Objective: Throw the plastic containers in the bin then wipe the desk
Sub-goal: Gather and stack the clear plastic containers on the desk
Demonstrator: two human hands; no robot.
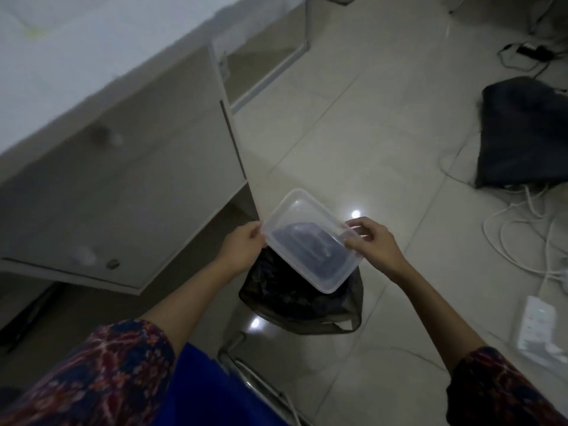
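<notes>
Left hand: fingers pinching container edge
Right hand: fingers pinching opposite edge
Container: above bin

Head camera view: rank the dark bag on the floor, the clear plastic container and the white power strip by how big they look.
1. dark bag
2. plastic container, though it sits nearer the camera, so true size is unsure
3. power strip

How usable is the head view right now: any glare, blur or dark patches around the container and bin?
Head view: dim overall; the clear container reads sharply, the bin below it is a near-black mass; two glare spots on the floor tiles; the desk is motion-blurred, wide-angle tilt throughout.
</notes>
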